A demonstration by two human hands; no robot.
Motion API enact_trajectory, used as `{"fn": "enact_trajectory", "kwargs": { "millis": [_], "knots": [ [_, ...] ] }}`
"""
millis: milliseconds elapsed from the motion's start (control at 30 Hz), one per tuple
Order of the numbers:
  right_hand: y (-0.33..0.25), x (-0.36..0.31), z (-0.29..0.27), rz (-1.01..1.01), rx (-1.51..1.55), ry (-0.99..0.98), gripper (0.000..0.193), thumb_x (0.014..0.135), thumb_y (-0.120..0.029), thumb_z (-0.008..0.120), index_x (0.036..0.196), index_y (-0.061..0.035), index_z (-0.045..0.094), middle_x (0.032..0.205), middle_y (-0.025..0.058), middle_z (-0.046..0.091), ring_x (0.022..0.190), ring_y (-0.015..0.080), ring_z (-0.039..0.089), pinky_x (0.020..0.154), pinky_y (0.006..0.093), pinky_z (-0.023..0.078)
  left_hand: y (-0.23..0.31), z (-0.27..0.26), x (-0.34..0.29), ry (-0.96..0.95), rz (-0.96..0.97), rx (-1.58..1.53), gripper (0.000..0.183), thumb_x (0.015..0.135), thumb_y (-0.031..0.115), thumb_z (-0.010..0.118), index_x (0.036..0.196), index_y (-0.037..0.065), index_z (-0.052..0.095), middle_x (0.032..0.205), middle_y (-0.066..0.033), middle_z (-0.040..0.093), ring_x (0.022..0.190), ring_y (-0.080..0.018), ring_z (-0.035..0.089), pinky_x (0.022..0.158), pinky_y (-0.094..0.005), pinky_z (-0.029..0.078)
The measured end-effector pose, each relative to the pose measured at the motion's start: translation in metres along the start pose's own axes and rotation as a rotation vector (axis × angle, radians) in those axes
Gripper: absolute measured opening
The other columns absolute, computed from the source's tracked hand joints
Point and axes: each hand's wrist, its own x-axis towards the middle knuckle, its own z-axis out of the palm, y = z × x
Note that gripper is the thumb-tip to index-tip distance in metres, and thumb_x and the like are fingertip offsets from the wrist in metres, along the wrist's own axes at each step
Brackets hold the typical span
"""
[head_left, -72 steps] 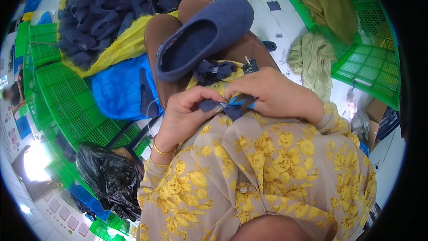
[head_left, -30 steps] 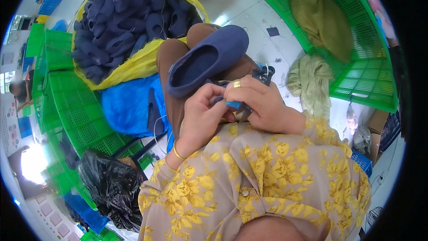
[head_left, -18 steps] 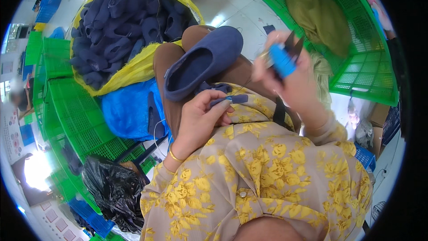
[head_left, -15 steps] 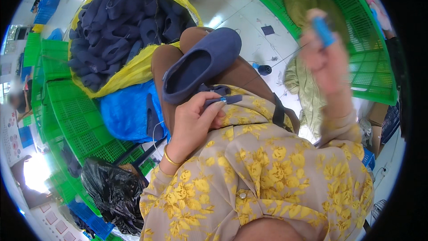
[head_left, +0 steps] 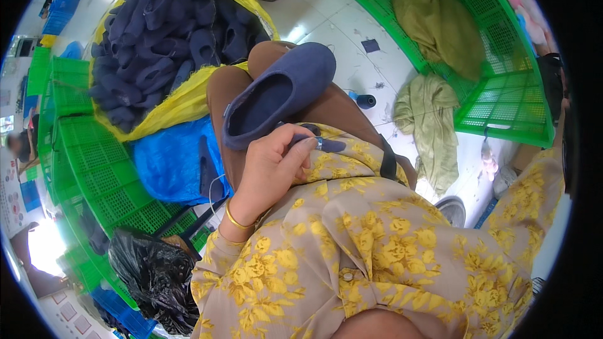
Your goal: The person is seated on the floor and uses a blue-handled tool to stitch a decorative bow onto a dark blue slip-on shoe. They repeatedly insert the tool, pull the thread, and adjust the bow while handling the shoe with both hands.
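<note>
A dark blue slipper (head_left: 303, 78) lies across my knees, its opening facing up and its toe toward the upper right. My left hand (head_left: 271, 162) is closed just below its heel end. Between the thumb and fingers is a narrow dark blue strip (head_left: 333, 145), with a small light blue bit beside the thumb tip. The curled fingers hide part of the strip. My right arm (head_left: 534, 188) stretches out to the right rim. Only a sliver of skin shows past its sleeve, so the fingers of my right hand cannot be made out.
A yellow sack (head_left: 182, 102) full of dark blue slippers stands at upper left, beside a blue plastic bag (head_left: 166, 163) and green crates (head_left: 94, 157). At right, a green basket (head_left: 502, 110) holds olive cloth (head_left: 433, 19). A dark spool (head_left: 365, 101) lies on the floor.
My right hand, raised over the green basket with something blue at its fingers, has swung out to the right rim. My left hand still pinches the strip, and the slipper stays on my knees.
</note>
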Motion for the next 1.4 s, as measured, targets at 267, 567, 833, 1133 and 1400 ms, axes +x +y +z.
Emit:
{"fn": "enact_trajectory", "kwargs": {
  "millis": [267,567,833,1133,1400],
  "knots": [
    [-0.135,-0.317,0.099,-0.217,0.513,-1.147,0.022,0.09,-0.019,0.063,0.111,-0.0125,0.064,0.102,0.0037,0.064,0.089,0.0174,0.063,0.075,0.0264,0.05,0.002,0.007,0.002,-0.003,-0.053,-0.029,0.016,0.099,0.015,0.056,0.1,0.0,0.061,0.069,-0.0013,0.061,0.056,-0.0052,0.056,0.053,-0.0194,0.046],
    [-0.165,-0.396,0.11,-0.635,0.228,-1.515,0.033,0.071,-0.004,0.073,0.102,-0.0088,0.065,0.081,0.0085,0.06,0.066,0.0262,0.06,0.056,0.0329,0.047,0.0,-0.007,0.021,0.176,0.277,0.291,0.014,0.091,0.012,0.065,0.1,0.001,0.064,0.078,-0.0063,0.063,0.065,-0.0139,0.059,0.059,-0.0267,0.047],
    [-0.15,-0.397,0.1,-0.396,0.203,-1.519,0.022,0.077,-0.007,0.073,0.098,-0.0077,0.065,0.08,0.0082,0.063,0.065,0.0246,0.061,0.055,0.0328,0.047,0.018,-0.008,0.169,0.191,0.75,1.086,0.027,0.079,0.026,0.073,0.09,0.001,0.07,0.087,-0.016,0.066,0.088,-0.0326,0.061,0.074,-0.0394,0.049],
    [-0.136,-0.387,0.096,0.01,0.249,-1.426,0.018,0.085,-0.008,0.071,0.102,-0.0037,0.066,0.08,0.0013,0.062,0.068,0.0066,0.053,0.058,0.0216,0.043,0.068,-0.045,0.218,0.075,0.338,0.073,0.024,0.091,0.016,0.065,0.111,0.004,0.068,0.087,-0.0002,0.07,0.079,-0.0106,0.062,0.075,-0.0233,0.049],
    [-0.167,-0.402,0.098,0.415,0.253,-1.417,0.017,0.088,-0.008,0.068,0.104,-0.0006,0.066,0.087,-0.003,0.063,0.073,0.0022,0.049,0.064,0.02,0.041,0.09,-0.129,0.148,0.501,0.403,1.258,0.032,0.091,0.03,0.063,0.082,-0.001,0.065,0.084,-0.0123,0.07,0.073,-0.0255,0.065,0.07,-0.0327,0.051]
  ]
}}
